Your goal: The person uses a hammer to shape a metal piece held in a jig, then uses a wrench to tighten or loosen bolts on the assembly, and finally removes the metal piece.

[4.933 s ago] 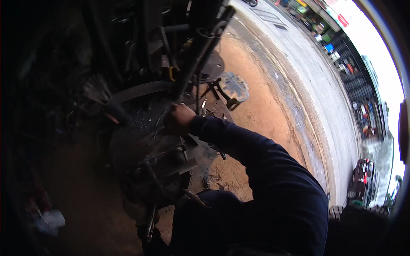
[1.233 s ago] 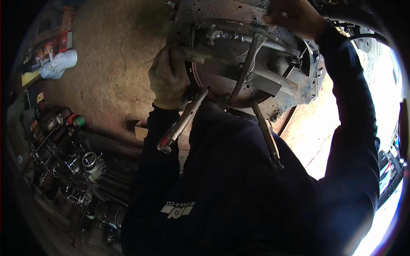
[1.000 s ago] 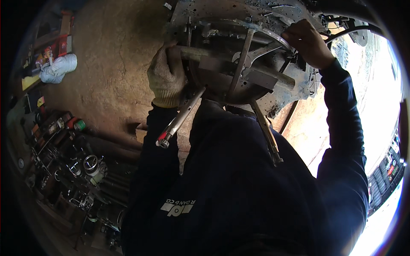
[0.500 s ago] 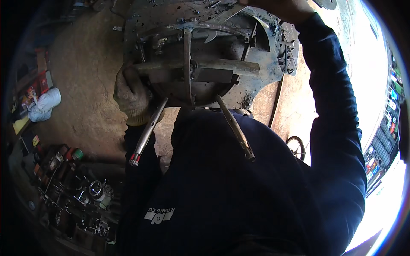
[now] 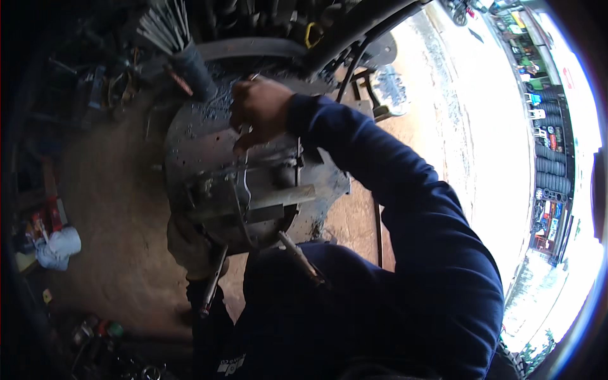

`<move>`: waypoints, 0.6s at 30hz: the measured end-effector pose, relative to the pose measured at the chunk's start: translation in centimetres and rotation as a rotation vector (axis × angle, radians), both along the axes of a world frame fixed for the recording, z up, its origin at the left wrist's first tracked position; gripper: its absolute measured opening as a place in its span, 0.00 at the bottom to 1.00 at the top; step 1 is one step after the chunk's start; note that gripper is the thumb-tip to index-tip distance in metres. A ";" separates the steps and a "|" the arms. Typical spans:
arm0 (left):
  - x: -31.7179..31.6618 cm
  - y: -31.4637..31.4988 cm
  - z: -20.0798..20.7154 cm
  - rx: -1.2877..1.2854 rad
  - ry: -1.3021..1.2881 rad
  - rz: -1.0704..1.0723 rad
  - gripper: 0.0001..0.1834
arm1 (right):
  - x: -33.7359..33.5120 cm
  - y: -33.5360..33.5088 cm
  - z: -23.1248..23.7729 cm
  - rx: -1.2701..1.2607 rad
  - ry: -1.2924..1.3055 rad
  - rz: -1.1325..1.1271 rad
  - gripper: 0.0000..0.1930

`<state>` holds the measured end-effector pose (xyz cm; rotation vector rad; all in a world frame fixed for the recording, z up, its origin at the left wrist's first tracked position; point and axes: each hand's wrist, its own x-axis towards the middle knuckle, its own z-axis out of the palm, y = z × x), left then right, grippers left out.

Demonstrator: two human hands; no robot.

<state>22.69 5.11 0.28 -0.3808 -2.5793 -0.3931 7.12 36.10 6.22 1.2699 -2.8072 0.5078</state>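
Just beyond the metal pipe (image 5: 288, 197), my bare right grip (image 5: 258, 117) was closed on a slim metal tool (image 5: 246, 166) that pointed toward the pipe. My gloved left grip (image 5: 189, 246) was by the pipe's left end, clamped or not I couldn't tell.

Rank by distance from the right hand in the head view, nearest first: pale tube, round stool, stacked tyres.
From the right hand:
1. Pale tube, below it in the picture.
2. Round stool, to its right.
3. Stacked tyres, at the far right.
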 end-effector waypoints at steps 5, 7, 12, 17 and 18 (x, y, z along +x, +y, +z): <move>-0.4 -0.5 -1.0 -0.057 0.157 -0.062 0.14 | -2.3 -2.2 1.0 0.177 -0.016 0.109 0.25; -0.4 -1.3 -0.6 0.009 0.095 -0.031 0.12 | -3.9 -4.7 0.6 0.155 0.020 0.224 0.25; 0.0 -2.0 -0.7 0.230 -0.133 0.099 0.10 | -4.6 -10.6 1.9 0.501 -0.027 0.397 0.25; 0.1 -1.4 -1.5 0.401 -0.222 0.179 0.08 | -6.3 -10.7 -1.6 0.485 0.013 0.645 0.32; 0.1 -1.6 -1.5 0.355 -0.210 0.152 0.08 | -6.1 -10.0 -1.9 0.434 0.043 0.615 0.32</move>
